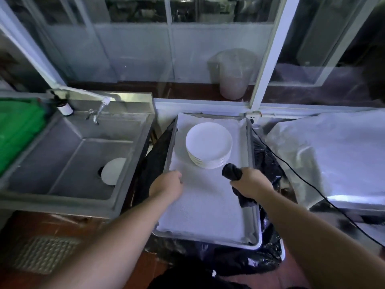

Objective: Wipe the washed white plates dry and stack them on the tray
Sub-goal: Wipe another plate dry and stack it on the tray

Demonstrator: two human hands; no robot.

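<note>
Nearest the camera are two bare forearms reaching out over the tray (255, 197). The right hand (252, 182) is closed round a dark cloth (232, 171), one bunched end sticking out past the thumb side and the loose end hanging below the wrist; held balled like that, it looks ready for wiping. The left hand (166, 185) hovers over the near left part of the tray with its fingers loosely curled and nothing in them, probably free so it can fetch the next plate.

The tray is lined with a white sheet (204, 203), likely there to cushion the plates and take up drips. A stack of white plates (209, 145) sits toward the far end of it, leaving the near part of the lining bare, just beyond the cloth and not touching either hand.

To the left is a steel sink (68, 147), and one more white plate (113, 171) lies in its basin beside the drain, well apart from the stack. It seems to be the plate not yet dried, so the task looks nearly done. A tap (100, 110) juts over the sink's back, with a small dark bottle (63, 106) on the ledge beside it
</note>
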